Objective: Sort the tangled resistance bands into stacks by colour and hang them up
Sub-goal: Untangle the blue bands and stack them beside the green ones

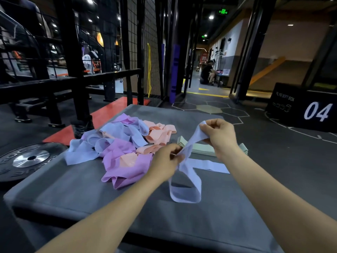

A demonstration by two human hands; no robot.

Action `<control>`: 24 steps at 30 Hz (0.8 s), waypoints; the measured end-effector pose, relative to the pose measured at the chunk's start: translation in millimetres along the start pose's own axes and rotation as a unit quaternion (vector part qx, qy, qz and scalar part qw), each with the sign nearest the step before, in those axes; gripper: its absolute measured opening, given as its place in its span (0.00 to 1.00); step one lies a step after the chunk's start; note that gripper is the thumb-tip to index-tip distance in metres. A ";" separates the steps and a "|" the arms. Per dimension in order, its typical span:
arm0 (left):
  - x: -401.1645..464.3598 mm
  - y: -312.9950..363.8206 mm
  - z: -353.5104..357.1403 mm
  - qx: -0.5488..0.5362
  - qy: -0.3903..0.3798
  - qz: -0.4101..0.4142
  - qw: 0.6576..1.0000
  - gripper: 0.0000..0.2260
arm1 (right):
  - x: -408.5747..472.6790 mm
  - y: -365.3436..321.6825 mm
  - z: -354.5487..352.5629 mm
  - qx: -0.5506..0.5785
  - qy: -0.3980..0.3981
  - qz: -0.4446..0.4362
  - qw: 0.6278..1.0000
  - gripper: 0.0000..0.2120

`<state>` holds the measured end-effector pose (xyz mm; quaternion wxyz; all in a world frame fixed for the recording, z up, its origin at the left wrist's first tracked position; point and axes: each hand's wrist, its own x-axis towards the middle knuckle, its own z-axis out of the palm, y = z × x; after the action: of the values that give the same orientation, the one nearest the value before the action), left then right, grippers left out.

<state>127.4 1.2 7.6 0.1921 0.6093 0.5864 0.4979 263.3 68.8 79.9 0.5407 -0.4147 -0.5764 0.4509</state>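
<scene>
A tangled heap of resistance bands [120,143] in pale blue, purple and peach lies on the grey padded block [76,189]. My right hand [218,136] pinches the upper end of one pale blue band [187,190], lifted above the block. My left hand [166,161] pinches the same band lower down, and the band's loop hangs onto the block below. A flat stack of green bands [202,148] lies behind my hands, partly hidden by my right wrist.
A black weight plate [31,159] lies on the floor left of the block. A black wire mesh rack [142,52] with a yellow band [149,70] and purple bands [175,70] hanging stands behind. A black plyo box [302,106] marked 04 is at right. A person [207,72] sits far down the corridor.
</scene>
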 end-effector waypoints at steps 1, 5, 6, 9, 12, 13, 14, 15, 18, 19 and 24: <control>-0.1 -1.4 -4.4 -0.021 -0.009 -0.001 1.000 0.05 | 1.5 1.5 -4.3 -0.005 0.003 -0.001 1.000 0.08; -1.9 2.3 -20.1 -0.115 0.016 -0.032 0.993 0.05 | 5.5 12.8 -17.8 -0.105 0.011 -0.022 0.994 0.12; -1.8 2.5 -23.3 -0.134 0.024 -0.047 0.990 0.05 | 5.3 14.8 -19.3 -0.127 0.001 -0.020 0.992 0.14; -1.6 6.0 -31.1 -0.197 0.023 -0.100 0.975 0.10 | 2.0 17.8 -21.3 -0.206 -0.056 -0.007 0.977 0.23; 1.5 10.3 -38.0 -0.251 0.057 -0.166 0.952 0.09 | -5.0 14.5 -21.3 -0.255 -0.140 0.000 0.957 0.27; 2.9 11.5 -40.6 -0.260 0.067 -0.177 0.947 0.09 | -7.2 14.1 -22.6 -0.249 -0.171 0.001 0.953 0.27; 4.1 12.5 -43.2 -0.277 0.076 -0.185 0.940 0.09 | -10.1 12.1 -23.5 -0.233 -0.200 0.001 0.952 0.26; 4.4 14.6 -45.9 -0.299 0.081 -0.191 0.932 0.09 | -12.1 10.6 -24.6 -0.213 -0.221 0.006 0.952 0.25; 3.0 19.0 -50.1 -0.316 0.085 -0.214 0.920 0.09 | -17.9 10.0 -26.3 -0.144 -0.255 0.030 0.956 0.34; 2.3 20.6 -51.0 -0.314 0.088 -0.221 0.919 0.09 | -17.9 11.1 -27.1 -0.121 -0.264 0.044 0.956 0.39; 3.4 21.1 -55.2 -0.343 0.119 -0.250 0.897 0.07 | -18.3 13.3 -33.2 -0.099 -0.367 0.103 0.919 0.12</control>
<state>91.9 -20.1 49.9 0.4365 0.2750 0.5307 0.6725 297.6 56.8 62.8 0.1982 -0.3290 -0.7301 0.5651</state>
